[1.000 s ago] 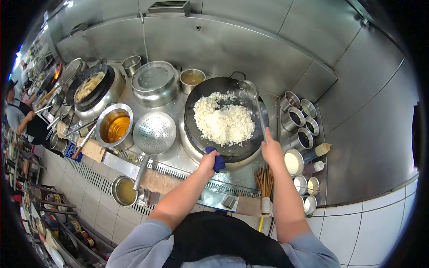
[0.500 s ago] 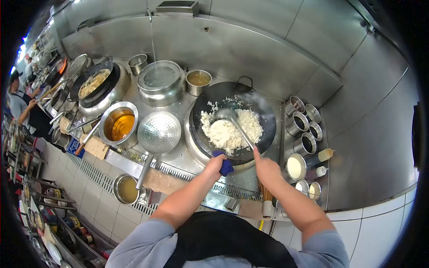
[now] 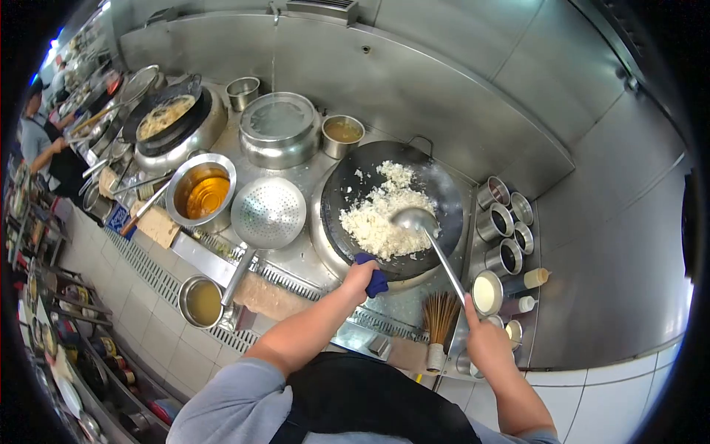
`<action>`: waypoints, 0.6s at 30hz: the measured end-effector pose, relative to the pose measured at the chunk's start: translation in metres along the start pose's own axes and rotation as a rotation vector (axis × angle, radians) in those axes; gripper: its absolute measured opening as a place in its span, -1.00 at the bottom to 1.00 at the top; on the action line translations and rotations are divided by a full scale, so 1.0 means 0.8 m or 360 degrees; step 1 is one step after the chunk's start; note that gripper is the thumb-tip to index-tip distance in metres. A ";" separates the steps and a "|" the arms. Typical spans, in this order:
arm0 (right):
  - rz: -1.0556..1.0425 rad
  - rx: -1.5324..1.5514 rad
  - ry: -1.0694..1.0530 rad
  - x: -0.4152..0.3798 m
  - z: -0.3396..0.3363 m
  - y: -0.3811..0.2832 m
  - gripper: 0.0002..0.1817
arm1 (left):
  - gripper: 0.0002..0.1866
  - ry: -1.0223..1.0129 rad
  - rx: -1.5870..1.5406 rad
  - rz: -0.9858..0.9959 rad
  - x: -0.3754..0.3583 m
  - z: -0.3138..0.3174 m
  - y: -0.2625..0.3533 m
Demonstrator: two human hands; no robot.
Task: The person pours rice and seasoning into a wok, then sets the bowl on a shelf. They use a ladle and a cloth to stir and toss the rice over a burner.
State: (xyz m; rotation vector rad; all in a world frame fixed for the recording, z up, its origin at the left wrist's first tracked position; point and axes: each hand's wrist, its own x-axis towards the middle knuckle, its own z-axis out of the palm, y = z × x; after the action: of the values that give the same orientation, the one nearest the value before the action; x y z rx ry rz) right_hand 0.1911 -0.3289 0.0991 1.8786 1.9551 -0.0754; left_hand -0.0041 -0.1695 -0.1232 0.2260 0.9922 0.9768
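A dark wok [image 3: 444,196] on the burner holds loose white rice [image 3: 384,211], spread mostly over its left and middle part. My left hand [image 3: 360,280] is closed on a folded blue cloth [image 3: 376,283] at the wok's near rim; whatever lies under the cloth is hidden. My right hand [image 3: 489,342] is wrapped round the handle of a long metal ladle [image 3: 416,220]. The ladle's bowl rests at the right side of the rice, its rounded back facing up. A bamboo brush [image 3: 439,318] stands just left of my right hand.
Left of the wok are a perforated strainer [image 3: 268,213], a pot of orange oil [image 3: 207,196] and a lidded steel pot [image 3: 277,129]. Seasoning tins [image 3: 503,257] and squeeze bottles line the right side. Further left, a second wok [image 3: 166,118] holds food, and another person [image 3: 46,144] stands beyond.
My right hand has moved right and toward me, and the ladle's bowl has shifted from the rice's upper middle to its right side. The rice has spread. My left hand keeps its hold.
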 end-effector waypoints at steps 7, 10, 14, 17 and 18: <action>0.0188 0.0198 -0.0051 0.127 0.057 -0.043 -0.22 | -0.89 -0.0150 0.0041 -0.0112 0.007 0.011 -0.003; 0.0199 0.0406 0.0000 0.168 0.060 -0.082 -0.23 | -0.90 -0.0089 0.0049 -0.0162 -0.007 0.013 0.004; 0.0071 0.0449 -0.0201 0.111 0.045 -0.074 -0.22 | -0.89 -0.0052 0.0078 -0.0077 -0.014 0.020 0.003; -0.0037 0.0351 -0.0160 0.074 0.045 -0.056 -0.22 | -0.89 -0.0014 -0.0032 0.0080 -0.023 0.025 0.005; -0.0047 0.0313 -0.0203 0.065 0.044 -0.056 -0.22 | -0.89 -0.0010 -0.0031 0.0071 -0.024 0.022 0.006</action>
State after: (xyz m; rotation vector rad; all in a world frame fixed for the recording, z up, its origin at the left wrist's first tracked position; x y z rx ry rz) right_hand 0.1576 -0.2948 0.0387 1.9138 1.9486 -0.3997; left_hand 0.0037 -0.1775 -0.0986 0.2357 0.9748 1.0258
